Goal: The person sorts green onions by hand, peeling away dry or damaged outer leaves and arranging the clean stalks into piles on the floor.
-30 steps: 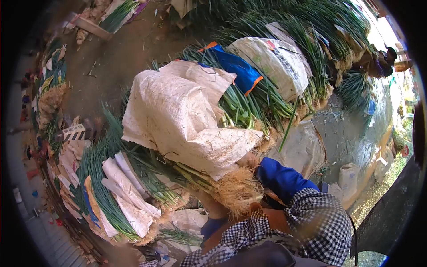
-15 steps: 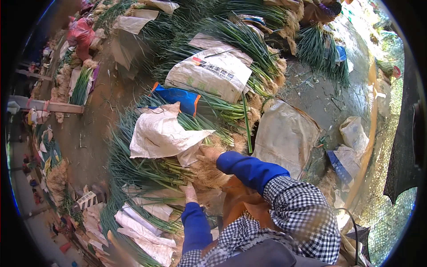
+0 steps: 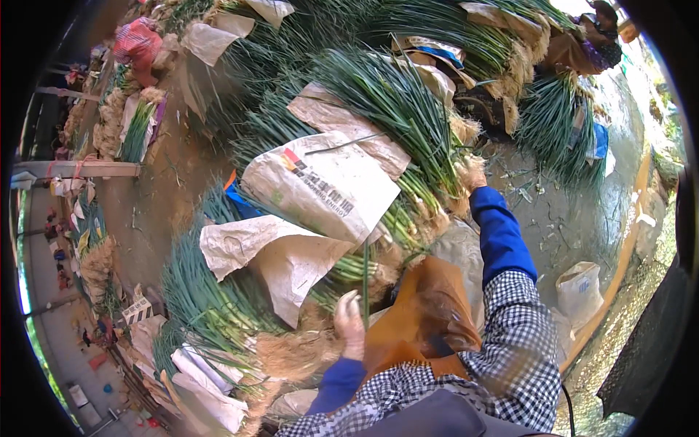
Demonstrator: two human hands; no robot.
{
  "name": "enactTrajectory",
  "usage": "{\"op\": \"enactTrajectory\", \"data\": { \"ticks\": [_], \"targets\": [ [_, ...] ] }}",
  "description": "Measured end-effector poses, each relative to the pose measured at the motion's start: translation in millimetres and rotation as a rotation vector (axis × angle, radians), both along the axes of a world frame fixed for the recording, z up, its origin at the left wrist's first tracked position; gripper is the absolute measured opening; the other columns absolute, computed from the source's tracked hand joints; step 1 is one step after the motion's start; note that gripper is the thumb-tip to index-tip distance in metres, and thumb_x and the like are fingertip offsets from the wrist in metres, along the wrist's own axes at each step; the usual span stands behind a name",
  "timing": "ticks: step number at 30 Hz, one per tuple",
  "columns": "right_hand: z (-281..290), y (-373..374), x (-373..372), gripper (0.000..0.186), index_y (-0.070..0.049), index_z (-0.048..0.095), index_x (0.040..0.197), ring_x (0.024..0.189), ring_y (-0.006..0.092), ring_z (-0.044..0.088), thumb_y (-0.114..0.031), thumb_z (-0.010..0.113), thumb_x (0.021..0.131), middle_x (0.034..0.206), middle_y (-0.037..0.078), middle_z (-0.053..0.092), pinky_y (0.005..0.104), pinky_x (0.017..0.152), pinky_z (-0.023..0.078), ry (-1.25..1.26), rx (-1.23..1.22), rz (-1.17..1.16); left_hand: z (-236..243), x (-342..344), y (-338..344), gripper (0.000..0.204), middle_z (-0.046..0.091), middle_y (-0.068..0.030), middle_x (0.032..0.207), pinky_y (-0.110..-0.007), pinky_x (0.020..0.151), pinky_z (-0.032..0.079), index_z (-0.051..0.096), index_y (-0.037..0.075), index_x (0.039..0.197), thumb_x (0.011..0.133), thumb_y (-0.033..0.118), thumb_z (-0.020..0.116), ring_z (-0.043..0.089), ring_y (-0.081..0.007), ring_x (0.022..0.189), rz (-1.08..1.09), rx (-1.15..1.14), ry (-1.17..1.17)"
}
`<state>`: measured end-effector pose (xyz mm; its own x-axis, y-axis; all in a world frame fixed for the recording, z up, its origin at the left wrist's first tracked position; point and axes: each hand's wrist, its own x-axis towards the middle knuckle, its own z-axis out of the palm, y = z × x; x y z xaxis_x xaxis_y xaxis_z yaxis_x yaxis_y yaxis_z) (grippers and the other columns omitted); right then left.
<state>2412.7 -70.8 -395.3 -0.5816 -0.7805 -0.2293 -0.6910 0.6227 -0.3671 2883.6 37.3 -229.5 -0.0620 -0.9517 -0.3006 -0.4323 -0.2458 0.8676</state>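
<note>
My right hand grips the root end of a bundle of green onions on the far side of the heap. Its fingers are partly hidden among the pale roots. Long dark green leaves spread from there toward the upper left. My left hand is raised above the nearer roots, fingers pointing up and slightly bent, with nothing seen in it. A thin green stalk stands close beside it. Left of that hand, a loose whitish woven sack drapes over other green onions.
A printed white sack covers the middle bundles. More green onions lie at the far right, near a person's arm. A pale bag stands by the right-hand edge. A person in red checks is at upper left.
My right hand has moved from the nearer roots to the farther bundle's root end. My left hand has left the stalks and risen to the right. The draped sack's near side now hangs lower.
</note>
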Motion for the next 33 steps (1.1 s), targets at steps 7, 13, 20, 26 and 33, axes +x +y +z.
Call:
{"op": "enactTrajectory", "data": {
  "ticks": [7,13,20,26,33],
  "targets": [
    [-109,-89,-92,0.058,-0.005,0.038,0.13,0.115,0.0333,0.045,-0.042,0.045,0.086,0.123,0.022,0.047,0.0364,0.095,0.036,-0.371,0.036,0.088,-175,-263,-157,0.046,0.041,-0.0146,0.129,-0.03,0.096,0.038,0.033,-0.002,0.13,0.089,0.012,0.049,0.045,-0.0213,0.115,0.189,0.459,0.82],
    [-133,-130,-82,0.082,-0.003,0.018,0.139,0.131,0.0271,0.024,-0.056,0.046,0.083,0.141,0.018,0.026,0.0344,0.104,0.022,-1.047,-0.059,-0.242,-231,-324,-215,0.088,0.027,-0.0176,0.138,-0.03,0.102,0.027,0.012,-0.006,0.136,0.076,0.021,0.069,0.03,-0.0251,0.125,0.164,0.515,0.561],
    [-55,-105,-46,0.067,-0.001,0.036,0.13,0.111,0.0205,0.046,-0.028,0.067,0.077,0.123,0.012,0.048,0.0324,0.096,0.035,-1.47,0.094,-0.083,-244,-349,-211,0.093,0.04,-0.0119,0.128,-0.031,0.096,0.032,0.023,0.0,0.133,0.062,0.019,0.08,0.042,-0.0229,0.111,0.262,0.346,0.456],
    [73,-64,60,0.065,-0.001,0.04,0.127,0.106,0.0205,0.05,-0.028,0.069,0.075,0.117,0.012,0.054,0.0326,0.093,0.038,-1.487,-0.005,0.226,-112,-240,-176,0.051,0.055,-0.0079,0.11,-0.032,0.087,0.043,0.047,0.0,0.119,0.08,0.027,0.063,0.055,-0.0188,0.093,0.381,0.77,0.975],
    [192,-24,268,0.076,0.007,0.043,0.117,0.105,0.0351,0.051,-0.049,0.068,0.071,0.108,0.026,0.053,0.0375,0.09,0.039,-1.421,0.0,0.794,88,-55,-91,0.061,0.053,-0.008,0.113,-0.034,0.089,0.043,0.046,0.003,0.122,0.079,0.044,0.059,0.053,-0.0208,0.099,0.546,0.109,0.495]
  ]
}}
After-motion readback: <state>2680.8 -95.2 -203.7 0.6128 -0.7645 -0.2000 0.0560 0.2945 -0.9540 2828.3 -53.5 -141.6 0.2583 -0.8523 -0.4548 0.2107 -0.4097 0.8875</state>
